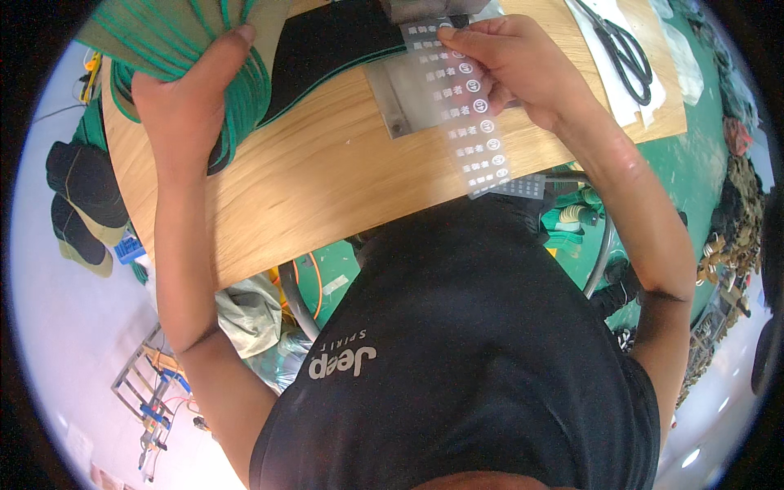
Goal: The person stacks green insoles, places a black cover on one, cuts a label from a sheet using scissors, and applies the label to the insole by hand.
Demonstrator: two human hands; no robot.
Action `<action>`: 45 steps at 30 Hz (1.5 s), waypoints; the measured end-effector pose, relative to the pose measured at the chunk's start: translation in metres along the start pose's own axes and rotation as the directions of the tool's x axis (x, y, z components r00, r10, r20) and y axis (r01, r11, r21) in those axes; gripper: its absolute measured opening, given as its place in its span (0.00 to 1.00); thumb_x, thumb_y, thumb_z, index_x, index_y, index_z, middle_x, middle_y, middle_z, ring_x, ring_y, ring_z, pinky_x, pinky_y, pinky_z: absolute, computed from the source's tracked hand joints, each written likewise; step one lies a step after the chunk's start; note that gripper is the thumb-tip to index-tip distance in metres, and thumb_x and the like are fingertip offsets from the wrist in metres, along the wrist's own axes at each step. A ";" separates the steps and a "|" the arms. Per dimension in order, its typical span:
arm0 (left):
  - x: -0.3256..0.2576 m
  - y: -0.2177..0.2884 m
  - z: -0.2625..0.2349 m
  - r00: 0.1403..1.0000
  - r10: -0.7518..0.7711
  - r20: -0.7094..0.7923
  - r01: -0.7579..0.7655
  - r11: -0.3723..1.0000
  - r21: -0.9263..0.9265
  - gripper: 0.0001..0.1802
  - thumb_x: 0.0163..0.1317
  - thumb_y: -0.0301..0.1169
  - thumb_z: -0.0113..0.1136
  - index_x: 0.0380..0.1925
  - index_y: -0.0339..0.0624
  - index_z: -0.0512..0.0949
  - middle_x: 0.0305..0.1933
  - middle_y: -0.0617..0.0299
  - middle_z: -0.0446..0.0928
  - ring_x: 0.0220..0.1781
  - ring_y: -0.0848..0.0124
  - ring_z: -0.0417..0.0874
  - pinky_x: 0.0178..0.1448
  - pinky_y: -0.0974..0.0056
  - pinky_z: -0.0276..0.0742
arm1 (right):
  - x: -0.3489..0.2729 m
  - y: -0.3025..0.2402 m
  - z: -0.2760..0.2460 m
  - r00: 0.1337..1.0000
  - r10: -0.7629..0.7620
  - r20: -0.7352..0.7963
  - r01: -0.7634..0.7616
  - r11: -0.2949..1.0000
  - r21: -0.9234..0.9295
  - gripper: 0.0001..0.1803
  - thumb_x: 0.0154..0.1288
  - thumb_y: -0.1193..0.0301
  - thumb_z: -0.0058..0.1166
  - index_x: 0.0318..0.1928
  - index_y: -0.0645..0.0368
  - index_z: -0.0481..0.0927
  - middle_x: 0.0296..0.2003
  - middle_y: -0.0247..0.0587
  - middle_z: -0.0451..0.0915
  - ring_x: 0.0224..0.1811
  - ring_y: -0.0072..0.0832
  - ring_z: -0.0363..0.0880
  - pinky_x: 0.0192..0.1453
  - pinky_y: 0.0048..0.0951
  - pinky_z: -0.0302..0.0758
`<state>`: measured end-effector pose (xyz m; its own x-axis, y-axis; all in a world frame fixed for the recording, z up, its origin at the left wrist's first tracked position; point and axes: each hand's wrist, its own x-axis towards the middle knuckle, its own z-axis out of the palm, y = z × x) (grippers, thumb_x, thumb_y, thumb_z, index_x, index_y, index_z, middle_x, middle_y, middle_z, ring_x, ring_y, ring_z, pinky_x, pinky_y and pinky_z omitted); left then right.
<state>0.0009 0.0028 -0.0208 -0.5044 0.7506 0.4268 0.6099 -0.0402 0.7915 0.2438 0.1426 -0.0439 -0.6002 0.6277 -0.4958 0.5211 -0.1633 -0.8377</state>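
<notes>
My left hand [192, 98] is wrapped round a thick fanned stack of green-edged insoles [175, 41], tan on the side that shows. Another insole [327, 61], black-faced with a green edge, lies on the table beside the stack, its tip reaching under the grey machine [433, 8]. Between thumb and fingers, my right hand [523, 73] pinches a clear strip of white printed transfer labels [469, 131] near its upper end, at the insole's tip. The strip hangs down past the table's near edge, and a metal plate [404, 106] lies partly beneath it.
Black-handled scissors [627, 53] rest on white paper [592, 24] at the right of the wooden table [278, 196]. A dotted grey sheet [527, 186] sits at the near edge. Black-and-tan sole-shaped pieces [86, 188] are at far left. Piled goods [727, 220] line the right side.
</notes>
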 end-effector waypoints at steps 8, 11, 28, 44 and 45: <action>-0.002 0.001 0.001 0.998 -0.044 0.046 0.044 0.999 -0.010 0.10 0.48 0.28 0.70 0.28 0.34 0.82 0.30 0.64 0.81 0.30 0.78 0.80 0.38 0.71 0.74 | -0.012 -0.009 0.004 0.999 -0.008 -0.031 0.009 0.999 0.052 0.21 0.65 0.55 0.54 0.31 0.64 0.80 0.19 0.38 0.79 0.14 0.19 0.76 0.15 0.14 0.69; -0.001 -0.003 0.001 0.992 -0.113 0.050 0.116 0.992 -0.042 0.13 0.47 0.29 0.70 0.31 0.34 0.82 0.32 0.62 0.81 0.33 0.76 0.80 0.41 0.70 0.74 | -0.013 -0.009 0.001 1.000 -0.020 -0.013 0.021 0.997 0.075 0.22 0.65 0.56 0.52 0.32 0.66 0.80 0.19 0.40 0.79 0.14 0.19 0.76 0.15 0.14 0.69; 0.000 0.001 0.004 0.997 -0.020 0.070 0.019 1.000 0.018 0.13 0.49 0.32 0.69 0.31 0.34 0.81 0.31 0.61 0.82 0.31 0.76 0.80 0.38 0.69 0.76 | -0.009 -0.009 -0.001 0.999 -0.008 0.051 0.003 0.996 0.090 0.15 0.65 0.62 0.54 0.32 0.63 0.79 0.19 0.32 0.75 0.14 0.18 0.75 0.14 0.16 0.70; -0.002 0.031 0.041 0.912 0.054 0.406 -0.286 0.793 0.537 0.35 0.42 0.39 0.72 0.50 0.34 0.72 0.41 0.47 0.80 0.44 0.56 0.81 0.50 0.59 0.75 | -0.013 -0.009 0.003 1.000 -0.015 0.018 0.014 0.997 0.075 0.13 0.65 0.64 0.52 0.33 0.64 0.79 0.21 0.33 0.75 0.15 0.19 0.73 0.15 0.18 0.68; 0.000 0.035 0.041 0.906 0.048 0.421 -0.295 0.785 0.545 0.40 0.38 0.37 0.73 0.54 0.34 0.69 0.41 0.43 0.78 0.47 0.49 0.79 0.51 0.56 0.75 | -0.015 -0.008 0.003 1.000 -0.019 0.014 0.018 0.996 0.082 0.13 0.65 0.65 0.52 0.33 0.64 0.79 0.21 0.33 0.75 0.15 0.19 0.73 0.15 0.18 0.69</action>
<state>0.0468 0.0282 -0.0110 -0.1704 0.9554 0.2410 0.9605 0.1066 0.2569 0.2470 0.1320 -0.0301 -0.6187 0.6198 -0.4827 0.4588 -0.2136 -0.8625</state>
